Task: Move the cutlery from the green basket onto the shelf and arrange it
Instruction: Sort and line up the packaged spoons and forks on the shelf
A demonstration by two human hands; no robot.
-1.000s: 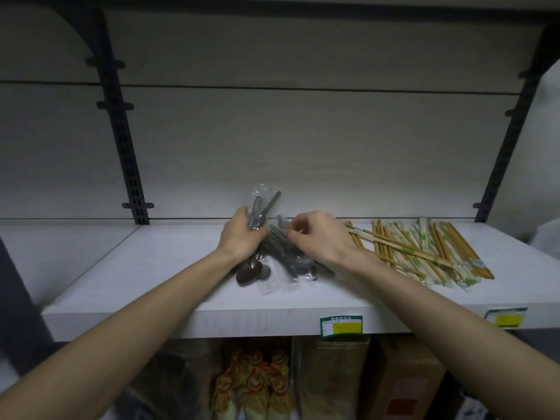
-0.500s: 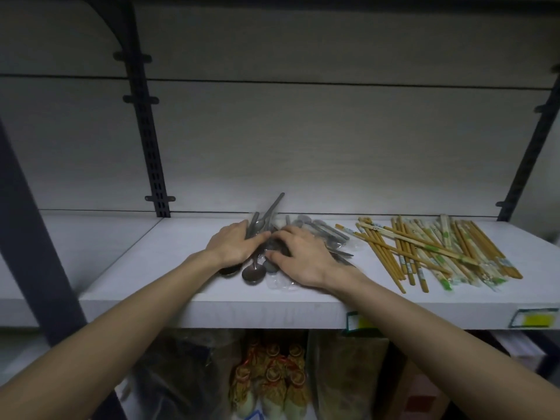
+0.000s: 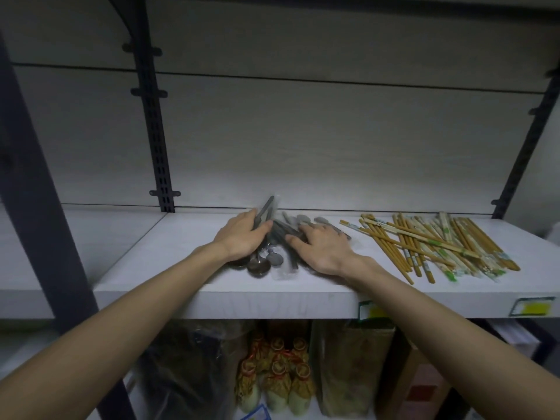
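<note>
Dim grey back panel [image 3: 303, 140], dark slotted uprights [image 3: 154, 131]

A pale grey shelf [image 3: 169, 268] carries two heaps, and the spoon pile [image 3: 274, 247] near its middle serves as the landmark: dark metal spoons in clear wrappers, bowls toward the front edge, handles fanning toward the back wall. Well to the right of that pile lies a loose spread of wrapped bamboo chopsticks [image 3: 430, 244], crossing one another at angles.
</note>
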